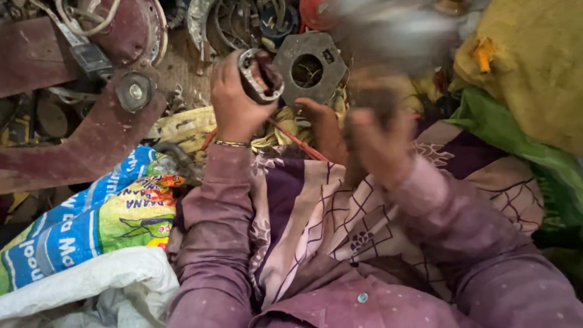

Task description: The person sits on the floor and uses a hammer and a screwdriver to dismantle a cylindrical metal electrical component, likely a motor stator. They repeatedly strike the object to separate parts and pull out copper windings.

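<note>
We work seated among scrap, with a rust-red metal arm [73, 152] lying at the left, a printed woven sack [91, 218] beside our knee, a yellow cloth bundle [534, 67] at the right, and a patterned cloth [316, 206] spread over the lap. Ahead of us lies a grey octagonal metal plate [313, 67] with a round hole. Our left hand [234, 100] holds a small motor stator [260, 76], a laminated ring with dark windings, raised just in front of that plate, and the fingers are clamped around its body. Our right hand [376, 143] is blurred; its fingers appear closed on a dark tool whose kind we cannot tell. We judge the main hazard to be a fast right-hand stroke landing on the left thumb, since the stator is held free, without support. A glancing blow could also knock the stator out of the grip into the scrap. The lamination edges may cut bare skin.
</note>
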